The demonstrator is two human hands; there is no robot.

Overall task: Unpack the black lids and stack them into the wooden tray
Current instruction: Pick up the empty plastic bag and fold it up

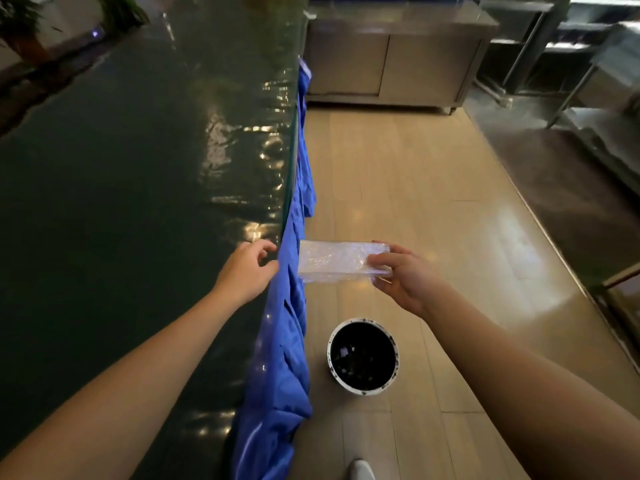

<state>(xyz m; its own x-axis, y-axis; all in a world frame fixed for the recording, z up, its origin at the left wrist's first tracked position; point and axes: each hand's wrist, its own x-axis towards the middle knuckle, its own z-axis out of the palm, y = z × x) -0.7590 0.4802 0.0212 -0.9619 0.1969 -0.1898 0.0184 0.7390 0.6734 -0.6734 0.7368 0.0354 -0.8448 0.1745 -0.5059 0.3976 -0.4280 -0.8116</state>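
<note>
My right hand [405, 277] pinches one end of a clear, crumpled plastic wrapper [334, 261] and holds it out over the floor, above and beyond a round bin. The wrapper looks empty. My left hand [247, 268] rests at the edge of the dark green table [121, 185], fingers loosely curled and holding nothing. No black lids and no wooden tray are in view.
A white bin with a black liner [363, 356] stands on the wooden floor below my right hand. A blue cloth [284, 341] hangs along the table's edge. Steel cabinets [391, 64] stand at the far end, metal shelving [588, 81] on the right.
</note>
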